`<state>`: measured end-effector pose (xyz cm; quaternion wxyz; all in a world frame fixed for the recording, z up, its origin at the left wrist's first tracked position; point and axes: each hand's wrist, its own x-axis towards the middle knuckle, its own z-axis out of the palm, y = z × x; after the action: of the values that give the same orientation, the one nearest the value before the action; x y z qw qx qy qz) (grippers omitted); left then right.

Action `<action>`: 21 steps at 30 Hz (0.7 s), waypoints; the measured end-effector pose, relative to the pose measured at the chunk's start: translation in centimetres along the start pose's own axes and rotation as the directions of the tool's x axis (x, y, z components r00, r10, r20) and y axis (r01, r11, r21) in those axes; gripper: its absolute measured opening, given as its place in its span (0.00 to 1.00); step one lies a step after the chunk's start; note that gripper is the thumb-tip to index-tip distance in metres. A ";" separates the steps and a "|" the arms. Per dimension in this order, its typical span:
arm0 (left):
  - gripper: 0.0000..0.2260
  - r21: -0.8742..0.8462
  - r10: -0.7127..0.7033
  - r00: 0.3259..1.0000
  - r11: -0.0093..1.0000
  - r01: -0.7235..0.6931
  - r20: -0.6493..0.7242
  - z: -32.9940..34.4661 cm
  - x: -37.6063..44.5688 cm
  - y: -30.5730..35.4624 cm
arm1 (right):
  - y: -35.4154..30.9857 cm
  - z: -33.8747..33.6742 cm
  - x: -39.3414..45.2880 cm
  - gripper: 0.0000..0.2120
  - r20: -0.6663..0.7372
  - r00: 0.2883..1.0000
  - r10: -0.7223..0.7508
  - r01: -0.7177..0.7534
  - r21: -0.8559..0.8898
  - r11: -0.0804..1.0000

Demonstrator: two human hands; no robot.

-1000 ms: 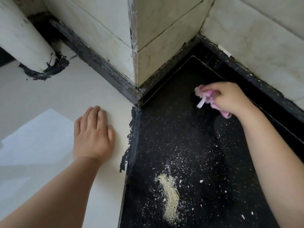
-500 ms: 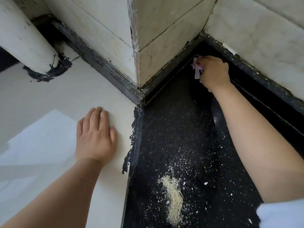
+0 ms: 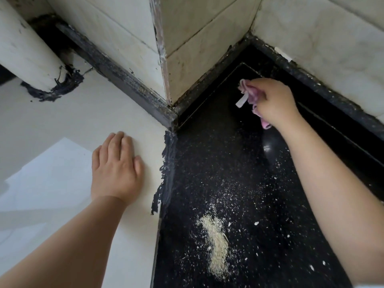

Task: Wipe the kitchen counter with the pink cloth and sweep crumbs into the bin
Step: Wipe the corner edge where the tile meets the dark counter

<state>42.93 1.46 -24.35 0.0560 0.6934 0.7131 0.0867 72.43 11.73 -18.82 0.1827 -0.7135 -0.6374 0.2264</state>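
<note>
Support surface was a black speckled counter [image 3: 207, 163], adjoining a white countertop [image 3: 52, 125] on its left along a ragged seam of dark sealant [image 3: 166, 163]. A tan heap of crumbs [image 3: 217, 244] lay on the near black area, with white flecks [image 3: 256, 223] scattered around it. The left hand [image 3: 116, 169] lay flat on the white surface.

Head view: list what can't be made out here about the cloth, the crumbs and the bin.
- Pink cloth: mostly bunched inside the right hand, so its size and underside are hidden.
- Whether the cloth touches the black counter: the hand covers the contact.
- Bin: not in the head view at all.
- Crumbs: the right forearm and the bottom edge cut off part of the spread.
- Left hand: its palm lies face down, so anything under it is hidden.
</note>
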 end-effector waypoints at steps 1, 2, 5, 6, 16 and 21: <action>0.26 0.004 0.001 1.000 1.000 -0.001 -0.001 0.0 0.0 0.0 | 0.7 0.6 1.1 0.21 -0.042 0.999 0.007 -0.010 -0.072 0.997; 0.26 0.005 0.003 1.000 1.000 -0.003 -0.003 0.0 0.0 0.0 | 1.3 1.0 2.0 0.24 -0.058 0.998 0.014 -0.023 -0.160 0.987; 0.27 0.011 0.003 1.000 1.000 -0.003 0.001 0.0 0.0 0.0 | 2.1 1.2 3.3 0.27 -0.066 0.996 0.066 -0.086 -0.390 0.917; 0.27 0.011 0.002 1.000 1.000 -0.002 0.002 0.0 0.0 0.0 | 2.0 1.2 3.2 0.25 -0.057 0.996 0.074 -0.091 -0.440 0.893; 0.26 -0.004 0.010 1.000 1.000 -0.010 -0.021 0.1 0.0 -0.1 | -1.8 -4.3 -5.2 0.21 0.620 0.782 -0.066 0.109 -0.032 0.994; 0.27 -0.004 0.020 1.000 1.000 -0.020 -0.009 0.0 0.1 0.0 | -0.8 -1.2 -3.3 0.19 0.168 0.981 -0.092 0.102 -0.053 0.993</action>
<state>42.96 1.52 -24.35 0.0535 0.7000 0.7062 0.0919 72.15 8.57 -17.09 0.1180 -0.6656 -0.6909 0.2563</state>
